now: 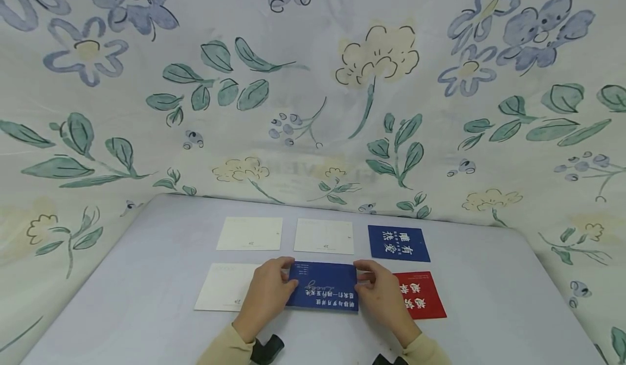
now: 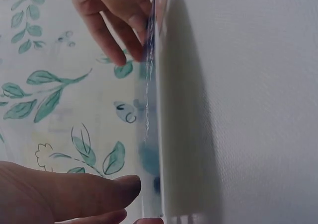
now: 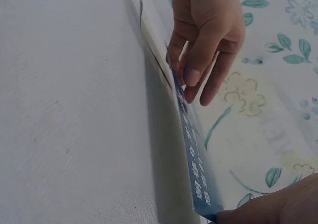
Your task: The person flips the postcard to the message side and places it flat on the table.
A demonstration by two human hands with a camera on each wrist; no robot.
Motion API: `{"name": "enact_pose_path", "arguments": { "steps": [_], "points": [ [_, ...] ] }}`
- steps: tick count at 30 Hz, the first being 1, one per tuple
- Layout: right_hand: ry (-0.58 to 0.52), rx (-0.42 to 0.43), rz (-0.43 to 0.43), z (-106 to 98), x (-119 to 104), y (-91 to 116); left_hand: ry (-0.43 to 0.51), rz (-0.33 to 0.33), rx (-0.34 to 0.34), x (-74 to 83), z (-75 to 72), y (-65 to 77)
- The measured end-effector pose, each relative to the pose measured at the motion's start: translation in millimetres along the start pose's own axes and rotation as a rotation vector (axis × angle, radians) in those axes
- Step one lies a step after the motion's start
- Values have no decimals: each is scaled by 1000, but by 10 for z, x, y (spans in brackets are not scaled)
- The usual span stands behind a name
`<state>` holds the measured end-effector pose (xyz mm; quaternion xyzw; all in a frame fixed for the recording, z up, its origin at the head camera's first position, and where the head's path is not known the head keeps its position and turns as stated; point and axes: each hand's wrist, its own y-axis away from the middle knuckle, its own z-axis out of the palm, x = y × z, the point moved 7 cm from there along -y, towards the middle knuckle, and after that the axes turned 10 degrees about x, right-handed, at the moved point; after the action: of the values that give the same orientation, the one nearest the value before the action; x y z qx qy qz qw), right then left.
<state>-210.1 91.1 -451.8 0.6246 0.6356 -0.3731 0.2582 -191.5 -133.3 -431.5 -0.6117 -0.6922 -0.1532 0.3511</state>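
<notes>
A blue card [image 1: 323, 286] with white printed lettering is held up between both hands, near the front of the table. My left hand [image 1: 268, 294] pinches its left edge, thumb on the near face. My right hand [image 1: 383, 297] pinches the opposite edge. The left wrist view shows the card [image 2: 151, 105] almost edge-on, raised at a slant from the white surface. From the right wrist, the card's lettered face [image 3: 196, 159] appears, with fingers at its corner. Behind the left hand lies a white card [image 1: 220, 286], partly covered. A red card [image 1: 423, 294] is partly hidden behind the right hand.
Along the back of the white table [image 1: 156, 267] lie two white cards [image 1: 250, 233] [image 1: 324, 236] and a flat blue card [image 1: 398, 243] with white characters. A flower-patterned cloth [image 1: 313, 109] rises directly behind the table's far edge.
</notes>
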Motion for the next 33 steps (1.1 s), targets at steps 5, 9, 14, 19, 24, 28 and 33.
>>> {"name": "enact_pose_path", "arguments": {
  "steps": [5, 9, 14, 19, 24, 28, 33],
  "points": [
    [-20, 23, 38, -17, 28, -22, -6, -18, -1, -20, 2, -11],
    [-18, 26, 65, -29, 38, -35, -13, -29, 5, -27, -11, -22],
    [-23, 6, 80, -20, 42, -37, -13, -26, 10, -27, -32, -28],
    [-36, -12, 85, -11, 48, -32, -5, -20, 32, -19, -66, -28],
    [-58, -28, 94, -6, 57, -27, 16, -24, 46, -18, -81, -35],
    [-71, -31, 101, -7, 61, -33, 23, -24, 54, -19, -88, -46],
    [-74, -31, 125, -11, 76, -42, 34, -35, 52, -24, -92, -61]
  ]
}}
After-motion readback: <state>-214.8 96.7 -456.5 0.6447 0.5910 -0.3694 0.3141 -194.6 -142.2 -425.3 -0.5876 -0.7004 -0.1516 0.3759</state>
